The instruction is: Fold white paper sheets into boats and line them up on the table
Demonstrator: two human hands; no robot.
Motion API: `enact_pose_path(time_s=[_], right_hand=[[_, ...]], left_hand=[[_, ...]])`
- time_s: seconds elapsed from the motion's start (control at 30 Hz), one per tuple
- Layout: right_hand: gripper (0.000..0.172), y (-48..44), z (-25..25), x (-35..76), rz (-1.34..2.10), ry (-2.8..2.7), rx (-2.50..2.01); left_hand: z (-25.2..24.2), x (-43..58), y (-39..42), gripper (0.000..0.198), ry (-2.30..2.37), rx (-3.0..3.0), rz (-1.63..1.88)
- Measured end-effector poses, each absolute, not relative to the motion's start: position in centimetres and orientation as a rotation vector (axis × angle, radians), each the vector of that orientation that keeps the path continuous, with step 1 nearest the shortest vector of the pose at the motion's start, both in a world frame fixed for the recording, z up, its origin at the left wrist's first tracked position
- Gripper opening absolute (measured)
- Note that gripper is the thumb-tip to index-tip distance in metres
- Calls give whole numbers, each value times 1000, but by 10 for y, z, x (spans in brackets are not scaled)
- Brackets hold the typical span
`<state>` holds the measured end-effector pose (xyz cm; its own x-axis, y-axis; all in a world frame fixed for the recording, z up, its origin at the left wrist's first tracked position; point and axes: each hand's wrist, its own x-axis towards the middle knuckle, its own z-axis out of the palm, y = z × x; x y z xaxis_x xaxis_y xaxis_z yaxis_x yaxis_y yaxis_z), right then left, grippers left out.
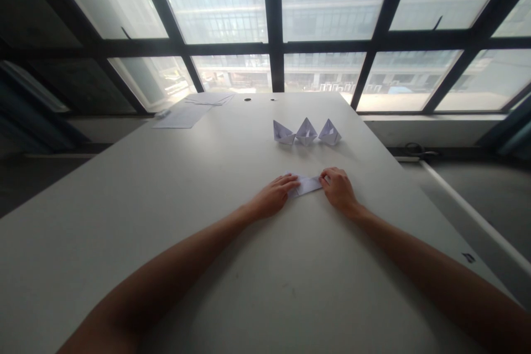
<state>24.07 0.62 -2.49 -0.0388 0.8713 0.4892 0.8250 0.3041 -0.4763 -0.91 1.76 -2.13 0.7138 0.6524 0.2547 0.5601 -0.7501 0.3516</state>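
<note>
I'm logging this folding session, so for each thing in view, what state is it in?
Folded paper: flat on the table, pressed at both ends.
Left hand: palm down on the paper's left end.
Right hand: on its right end.
Three paper boats: finished, upright in a row.
Loose sheets: flat, far corner.

We see a white table (166, 204) bearing three paper boats (306, 133), a folded paper (307, 184) and sheets (185, 116).

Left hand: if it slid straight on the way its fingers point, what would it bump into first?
The left hand points right, along the folded paper it presses. Past that, it would probably meet the right hand on the paper's other end; the three paper boats sit farther back.
</note>
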Motion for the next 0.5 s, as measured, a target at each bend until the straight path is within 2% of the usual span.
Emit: enact_pose_path(time_s=[0.27,0.5], right_hand=[[9,2,-21,237,180,-1800,-1392],[10,-4,-11,234,57,-1891,-1235]], left_hand=[[-20,-9,17,62,970,2687,523],[-22,-9,18,58,958,2695,545]])
